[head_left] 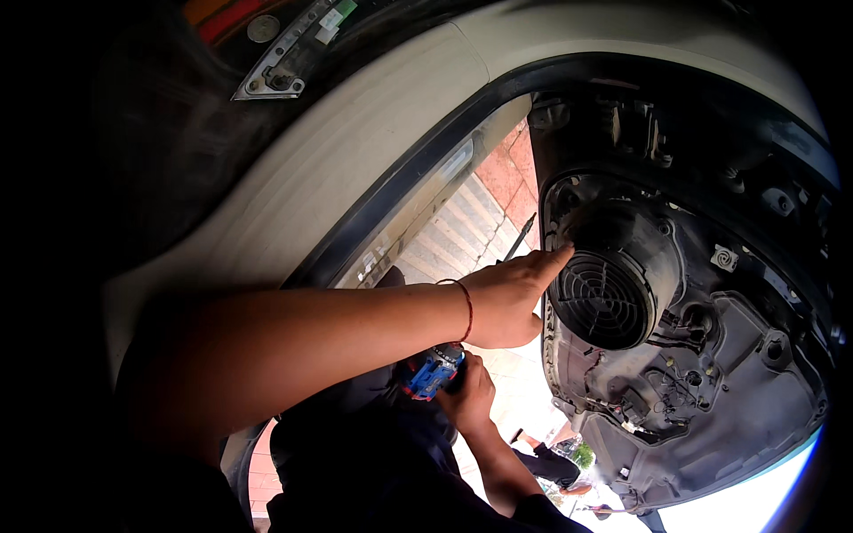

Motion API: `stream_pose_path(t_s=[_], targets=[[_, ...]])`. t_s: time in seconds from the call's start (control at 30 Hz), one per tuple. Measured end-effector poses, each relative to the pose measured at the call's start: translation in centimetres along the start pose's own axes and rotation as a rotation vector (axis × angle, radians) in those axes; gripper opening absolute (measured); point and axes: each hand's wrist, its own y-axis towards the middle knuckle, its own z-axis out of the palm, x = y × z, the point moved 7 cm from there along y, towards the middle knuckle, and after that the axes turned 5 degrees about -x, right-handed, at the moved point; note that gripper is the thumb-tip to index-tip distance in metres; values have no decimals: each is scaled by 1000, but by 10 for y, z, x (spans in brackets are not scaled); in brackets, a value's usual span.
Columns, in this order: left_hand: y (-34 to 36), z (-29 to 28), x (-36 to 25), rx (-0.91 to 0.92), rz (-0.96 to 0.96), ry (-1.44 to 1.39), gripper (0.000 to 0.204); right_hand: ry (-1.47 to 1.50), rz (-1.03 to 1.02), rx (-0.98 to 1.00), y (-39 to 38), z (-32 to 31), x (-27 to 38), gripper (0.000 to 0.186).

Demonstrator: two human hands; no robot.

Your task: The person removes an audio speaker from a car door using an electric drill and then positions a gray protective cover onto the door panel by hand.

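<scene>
My left hand (506,302) reaches across to a round black door speaker (601,298) with a webbed grille, its index finger stretched out at the upper left rim. My right hand (466,395), lower and partly behind my left forearm, grips a blue and black power drill (428,373). A slim dark shaft (524,233) sticks out beyond my left hand; whether it joins the drill is hidden. The speaker sits in a dark, stripped car door (702,417) with exposed wiring, clips and openings, hanging at the right.
The pale body and sill (373,133) of the car curve across the upper left, with a tail lamp and metal bracket (275,71) above. Pink paving (511,164) shows through the door gap. Another person's leg (546,462) and a small green plant (582,455) are at the bottom.
</scene>
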Motion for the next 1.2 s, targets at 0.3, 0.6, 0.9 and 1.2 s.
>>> stream_pose_path(t_s=[0.3,0.6,0.9,1.2], targets=[[4,-6,6,151,-65,-219,90,74,62,-207,-12,4,-11,70],[13,-20,9,201,-118,-71,87,115,48,-117,-24,1,-14,80],[28,-22,8,159,-90,112,78,208,6,-162,-79,-5,-39,87],[2,41,-18,-317,186,629,110,465,-123,-367,-82,29,-58,88]])
